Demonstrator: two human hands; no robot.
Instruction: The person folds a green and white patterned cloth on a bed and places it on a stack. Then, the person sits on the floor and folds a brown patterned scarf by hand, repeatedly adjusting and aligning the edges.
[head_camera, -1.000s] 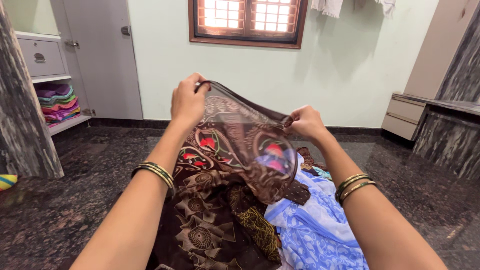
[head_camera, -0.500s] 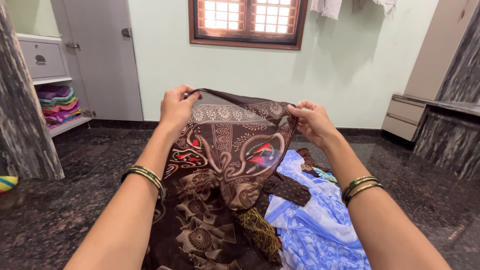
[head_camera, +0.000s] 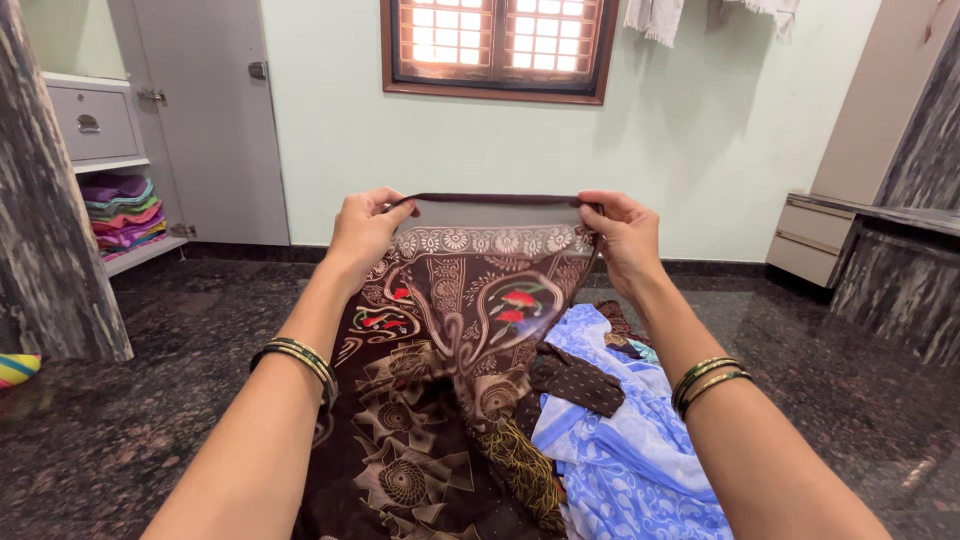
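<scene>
A dark brown patterned cloth (head_camera: 470, 300) with red and cream motifs hangs in front of me, its top edge pulled taut and level. My left hand (head_camera: 362, 228) pinches the left end of that edge, and my right hand (head_camera: 622, 232) pinches the right end. The cloth's lower part drapes down onto the dark stone floor between my forearms. Under its right side lies a light blue and white printed cloth (head_camera: 625, 450), with a small dark brown dotted piece (head_camera: 578, 380) on top of it.
A grey door (head_camera: 205, 120) and a shelf with folded coloured cloths (head_camera: 122, 205) stand at the left. A dark marble pillar (head_camera: 45, 240) is near left. A low drawer unit (head_camera: 805, 240) and a stone counter (head_camera: 900, 270) are at the right. A window (head_camera: 497, 45) is ahead.
My hands have moved apart and evened out, stretching the brown cloth's bunched top edge into a straight, taut line.
</scene>
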